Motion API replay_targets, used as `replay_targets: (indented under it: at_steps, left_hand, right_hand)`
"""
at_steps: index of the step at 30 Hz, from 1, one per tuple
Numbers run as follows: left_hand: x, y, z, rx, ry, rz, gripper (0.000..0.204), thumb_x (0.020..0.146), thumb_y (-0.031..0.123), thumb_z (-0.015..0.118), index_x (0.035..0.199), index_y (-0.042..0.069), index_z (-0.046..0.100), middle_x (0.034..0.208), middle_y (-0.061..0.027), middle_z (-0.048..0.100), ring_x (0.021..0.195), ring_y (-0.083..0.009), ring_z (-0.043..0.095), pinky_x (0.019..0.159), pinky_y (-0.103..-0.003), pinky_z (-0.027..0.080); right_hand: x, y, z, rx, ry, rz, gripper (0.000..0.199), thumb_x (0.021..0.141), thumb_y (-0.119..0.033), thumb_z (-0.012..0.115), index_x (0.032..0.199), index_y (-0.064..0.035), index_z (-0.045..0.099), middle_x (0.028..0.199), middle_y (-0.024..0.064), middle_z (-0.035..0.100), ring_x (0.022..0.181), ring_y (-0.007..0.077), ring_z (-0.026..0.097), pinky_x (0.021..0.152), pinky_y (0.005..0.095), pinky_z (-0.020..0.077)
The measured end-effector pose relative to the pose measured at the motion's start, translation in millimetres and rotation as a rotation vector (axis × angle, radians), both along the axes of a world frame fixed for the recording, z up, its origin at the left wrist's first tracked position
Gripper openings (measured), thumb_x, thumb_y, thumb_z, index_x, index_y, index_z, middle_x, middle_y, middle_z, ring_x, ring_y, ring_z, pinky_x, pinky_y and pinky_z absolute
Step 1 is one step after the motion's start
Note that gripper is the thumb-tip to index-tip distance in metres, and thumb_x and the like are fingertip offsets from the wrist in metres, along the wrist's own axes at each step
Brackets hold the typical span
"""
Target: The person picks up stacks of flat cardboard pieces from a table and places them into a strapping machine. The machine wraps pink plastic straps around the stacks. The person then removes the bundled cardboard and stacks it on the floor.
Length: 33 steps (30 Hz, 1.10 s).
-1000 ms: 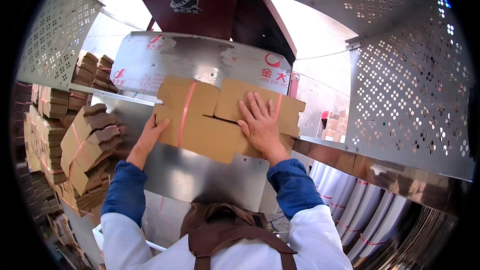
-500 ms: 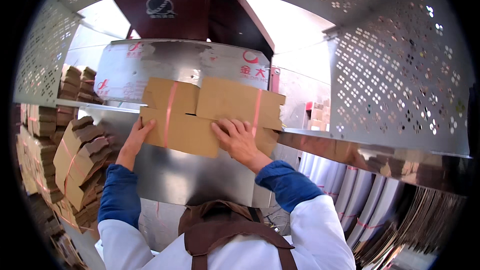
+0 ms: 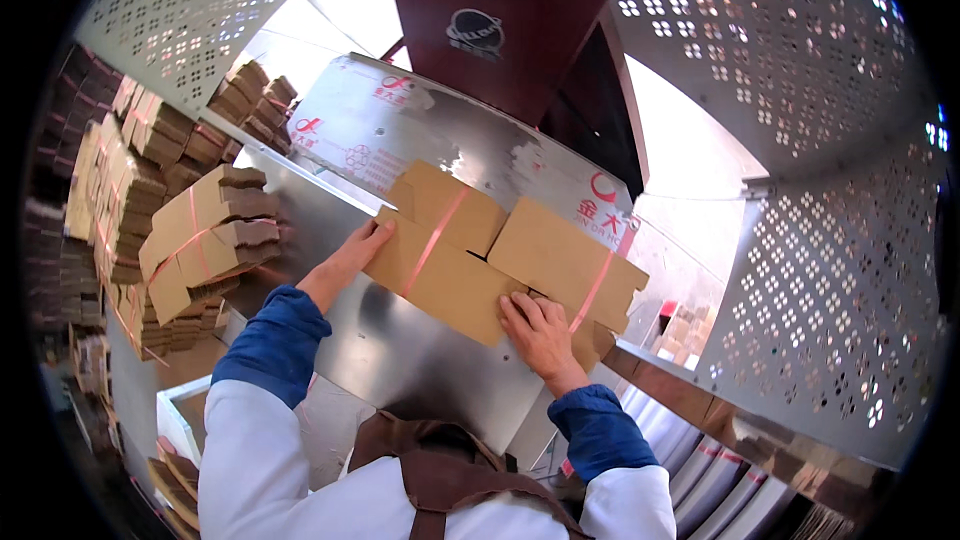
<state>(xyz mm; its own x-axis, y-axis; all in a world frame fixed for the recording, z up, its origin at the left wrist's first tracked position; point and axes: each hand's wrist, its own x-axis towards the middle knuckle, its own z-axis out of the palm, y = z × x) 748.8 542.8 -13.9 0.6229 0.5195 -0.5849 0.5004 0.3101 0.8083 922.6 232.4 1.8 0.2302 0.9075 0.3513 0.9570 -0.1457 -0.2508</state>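
Observation:
A flat bundle of brown cardboard box blanks point(image 3: 455, 285), bound with two pink straps, lies on the shiny metal table point(image 3: 345, 320). My left hand point(image 3: 360, 245) grips the left end of the bundle, its thumb along the top near the corner. At the near edge, toward the right end, my right hand point(image 3: 540, 335) holds the cardboard with its fingers bent over the top face. The thumb of that hand is hidden. The two straps run across the bundle between and beside my hands.
Strapped cardboard stacks point(image 3: 200, 235) stand close on the left. A dark red machine housing point(image 3: 490, 30) rises beyond the table. Perforated metal panels point(image 3: 820, 290) flank both sides. Rolled or bundled pale sheets point(image 3: 715, 485) stand at the lower right, below a metal ledge point(image 3: 690, 405).
The view has turned to the left, so the table and bundle appear tilted and further right. Both hands keep about the same places on the bundle.

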Motion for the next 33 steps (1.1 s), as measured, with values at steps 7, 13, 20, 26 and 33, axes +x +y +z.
replay_targets:
  at_steps: [7,13,20,26,33]
  left_hand:
    - [5.5,13.9,-19.9,-0.010,0.011,-0.002,0.077,0.086,0.052,0.065,0.138,-0.001,0.042,0.124,-0.0125,0.059,0.111,-0.0199,0.057,0.095,-0.032,0.044]
    - [5.1,10.4,-28.8,0.013,0.052,0.015,0.079,0.083,0.052,0.067,0.137,0.000,0.043,0.120,-0.0136,0.061,0.109,-0.0215,0.059,0.094,-0.033,0.044]
    - [10.4,8.2,-20.9,0.022,0.070,0.020,0.076,0.082,0.052,0.068,0.134,0.002,0.046,0.120,-0.0126,0.060,0.107,-0.0212,0.058,0.093,-0.034,0.044]
    - [8.9,12.0,-33.3,0.148,0.112,0.000,0.079,0.080,0.057,0.067,0.130,-0.001,0.050,0.121,-0.0138,0.060,0.109,-0.0225,0.058,0.093,-0.034,0.044]
    - [8.7,10.6,-34.9,0.087,0.072,0.010,0.079,0.078,0.057,0.066,0.131,0.000,0.051,0.122,-0.0139,0.060,0.113,-0.0234,0.057,0.097,-0.033,0.041]
  right_hand:
    - [0.5,8.8,1.1,-0.036,0.105,0.005,0.046,0.080,-0.033,0.070,0.119,-0.0105,0.062,0.117,0.0034,0.056,0.099,0.0230,0.051,0.086,0.0368,0.0430]
    - [1.1,6.8,0.3,-0.046,0.131,0.001,0.046,0.081,-0.034,0.070,0.119,-0.0093,0.063,0.117,0.0049,0.057,0.101,0.0249,0.051,0.087,0.0373,0.0431]
    - [0.7,7.8,2.4,-0.060,0.073,0.004,0.045,0.081,-0.036,0.069,0.117,-0.0090,0.063,0.116,0.0068,0.058,0.103,0.0266,0.052,0.089,0.0399,0.0423]
    - [2.8,9.0,-4.5,-0.048,0.072,0.015,0.044,0.081,-0.034,0.068,0.117,-0.0088,0.063,0.115,0.0077,0.058,0.104,0.0277,0.052,0.091,0.0408,0.0423]
    - [3.5,9.7,-6.1,-0.022,0.090,0.013,0.042,0.081,-0.032,0.068,0.116,-0.0088,0.063,0.115,0.0078,0.057,0.105,0.0281,0.052,0.092,0.0413,0.0428]
